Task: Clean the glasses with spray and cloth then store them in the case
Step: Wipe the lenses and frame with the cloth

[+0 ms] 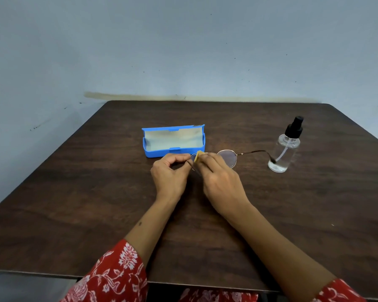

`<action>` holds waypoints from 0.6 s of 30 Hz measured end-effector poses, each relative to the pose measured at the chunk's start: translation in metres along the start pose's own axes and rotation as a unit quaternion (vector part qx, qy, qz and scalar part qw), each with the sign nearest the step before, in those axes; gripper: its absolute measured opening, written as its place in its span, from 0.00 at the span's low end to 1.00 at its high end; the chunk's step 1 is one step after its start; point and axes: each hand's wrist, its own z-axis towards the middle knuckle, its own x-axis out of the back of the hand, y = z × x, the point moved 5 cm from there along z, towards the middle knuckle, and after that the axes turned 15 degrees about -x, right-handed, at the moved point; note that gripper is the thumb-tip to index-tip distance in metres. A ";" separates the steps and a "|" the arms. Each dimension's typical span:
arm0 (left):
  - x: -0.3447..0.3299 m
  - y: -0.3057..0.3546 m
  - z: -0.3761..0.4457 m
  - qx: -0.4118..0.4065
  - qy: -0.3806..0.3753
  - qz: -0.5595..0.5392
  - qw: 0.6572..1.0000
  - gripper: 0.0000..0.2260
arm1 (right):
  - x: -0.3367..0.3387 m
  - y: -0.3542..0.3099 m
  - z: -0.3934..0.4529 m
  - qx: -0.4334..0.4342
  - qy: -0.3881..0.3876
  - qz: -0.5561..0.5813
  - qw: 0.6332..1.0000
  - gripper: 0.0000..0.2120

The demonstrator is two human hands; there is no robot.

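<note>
Your red floral sleeves [116, 277] sit nearest the camera at the near edge of the table [74, 192], with both forearms reaching forward to the middle of it. There your two hands meet over the glasses [228, 159]. Your left hand [169, 174] has its fingers curled, pinching the frame at the lens on your left side between thumb and forefinger. Your right hand [219, 179] pinches a small yellow cloth [199, 154] against that same lens, so most of that lens is hidden behind your fingers. The other round lens shows clear of your right hand, and its thin temple arm stretches out to the right, its tip ending in front of the spray bottle [285, 149]. I cannot tell whether the glasses touch the table or are lifted just off it.

Just beyond your hands stands the blue case [153, 152], lid open toward the wall, its pale lining showing. The spray bottle stands upright to the right, clear with a black pump top, a little liquid at its bottom. Behind the table is a pale blue wall [183, 51].
</note>
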 end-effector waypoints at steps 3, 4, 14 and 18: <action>0.001 -0.001 0.000 0.001 -0.006 0.002 1.000 0.07 | 0.002 -0.010 -0.006 0.027 -0.005 0.024 0.999 0.16; 0.001 -0.001 0.000 0.001 -0.006 0.001 1.000 0.07 | 0.002 -0.010 -0.006 0.027 -0.009 0.027 0.999 0.15; 0.000 0.001 0.001 -0.009 -0.008 -0.002 1.000 0.07 | 0.005 -0.006 -0.003 0.003 0.008 0.036 0.999 0.16; 0.000 0.001 0.000 -0.007 -0.007 -0.002 1.000 0.06 | 0.002 -0.002 -0.001 0.008 0.021 0.032 0.999 0.13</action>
